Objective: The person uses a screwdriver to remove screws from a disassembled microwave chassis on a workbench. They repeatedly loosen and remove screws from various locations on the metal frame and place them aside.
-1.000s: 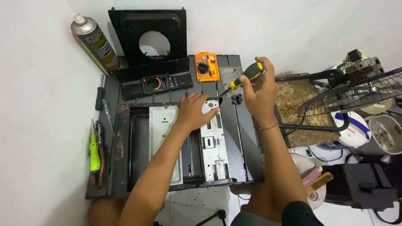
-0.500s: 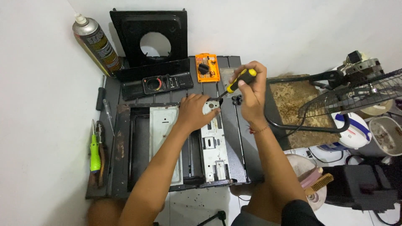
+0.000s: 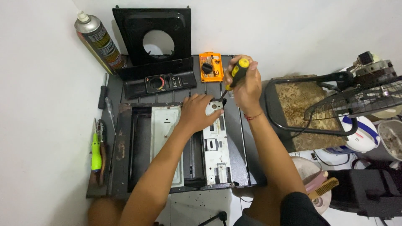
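On grey floor, dark metal chassis (image 3: 125,146) lies open, likely heavy, stiff. Pale bracket plate (image 3: 216,146) inside: thin sheet metal, rigid, edges probably sharp. Left hand (image 3: 197,114) presses flat on plate's top end, fingers spread. Right hand (image 3: 245,83) closed round yellow-black screwdriver (image 3: 236,75), tip at plate; handle looks grippy.

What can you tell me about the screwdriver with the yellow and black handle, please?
The screwdriver has a thick yellow and black handle, plastic or rubber by its look, and a thin dark metal shaft. The right hand wraps the handle in a closed grip. The tool is tilted, with the handle up and away and the tip pointing down and to the left. The tip meets the top end of the pale metal bracket, which the left hand presses down.
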